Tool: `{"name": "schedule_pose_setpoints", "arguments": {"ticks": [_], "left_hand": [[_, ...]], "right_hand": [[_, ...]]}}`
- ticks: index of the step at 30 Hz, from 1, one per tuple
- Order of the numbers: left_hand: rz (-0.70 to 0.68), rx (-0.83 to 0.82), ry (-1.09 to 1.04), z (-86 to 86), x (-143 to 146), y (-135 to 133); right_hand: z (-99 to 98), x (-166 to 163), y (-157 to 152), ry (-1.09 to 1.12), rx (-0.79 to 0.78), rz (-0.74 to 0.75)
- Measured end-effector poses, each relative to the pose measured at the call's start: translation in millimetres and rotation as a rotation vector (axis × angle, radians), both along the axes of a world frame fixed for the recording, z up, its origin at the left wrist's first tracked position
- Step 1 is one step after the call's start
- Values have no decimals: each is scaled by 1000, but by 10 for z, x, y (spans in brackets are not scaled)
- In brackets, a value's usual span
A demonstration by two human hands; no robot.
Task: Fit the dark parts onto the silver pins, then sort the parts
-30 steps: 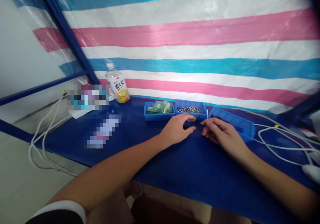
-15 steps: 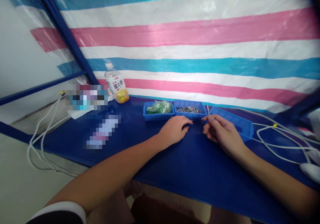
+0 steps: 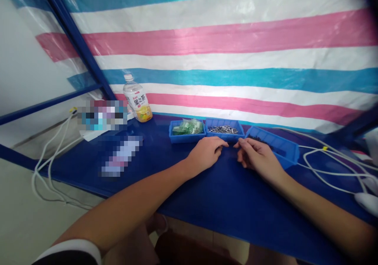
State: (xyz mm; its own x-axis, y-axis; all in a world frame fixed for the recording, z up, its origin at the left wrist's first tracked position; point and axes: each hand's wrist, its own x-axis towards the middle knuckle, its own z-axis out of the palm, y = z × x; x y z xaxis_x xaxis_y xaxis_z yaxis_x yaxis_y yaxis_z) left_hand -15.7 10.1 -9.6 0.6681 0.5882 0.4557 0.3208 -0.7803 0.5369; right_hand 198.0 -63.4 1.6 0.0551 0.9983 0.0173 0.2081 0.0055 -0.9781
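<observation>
Left hand (image 3: 205, 154) was low over the table (image 3: 206, 214), back of the hand up, fingers curled, thumb and index tips drawn close; couldn't tell if a small part sat between them. Right hand (image 3: 261, 158) was opposite, thumb by the bent index finger, other fingers loosely folded; couldn't confirm a grip on anything there either. Fingertips of both faced each other across a small gap, in front of the middle bin (image 3: 226, 136). That bin: blue plastic, rectangular, open top, ribbed inner wall, with a loose heap of slim, shiny metal pins (image 3: 223, 130) in it. Left bin (image 3: 187, 139), same blue plastic, stood just beside it and carried translucent green packets (image 3: 187, 126), glossy and crinkled, piled above the rim. Right bin (image 3: 285, 149) sat skewed behind the right hand, dark pieces (image 3: 259, 139) inside, shape unclear. Table was smooth, dark blue, slightly glossy. Over to the left: clear plastic bottle (image 3: 138, 101), upright, rounded shoulders, white cap, yellow fruit on the label. Backdrop was a shiny, wrinkled plastic sheet (image 3: 206, 40) in pink, white and blue bands. Thin, round white cables (image 3: 325, 174) lay in loose loops at right, near a smooth white rounded object (image 3: 366, 202).
</observation>
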Motion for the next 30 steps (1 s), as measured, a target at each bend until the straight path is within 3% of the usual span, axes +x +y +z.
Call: {"name": "schedule_pose_setpoints", "arguments": {"ticks": [6,11,16,23,30], "left_hand": [[-21,1,-85,54,14,-21],[-81,-285,-381,154,67,-112],[-101,-517,-448,172,85,-155],[-192,-585,-570,129,148,-148],[-219,-643,-621,127,159,-159]], "right_hand": [[-7,41,-24,-50,26,3],[-12,40,-64,-106,123,-1],[-78,14,-74,-111,214,47],[-153,30,-63,-96,262,60],[-83,-43,-94,-15,285,107]]}}
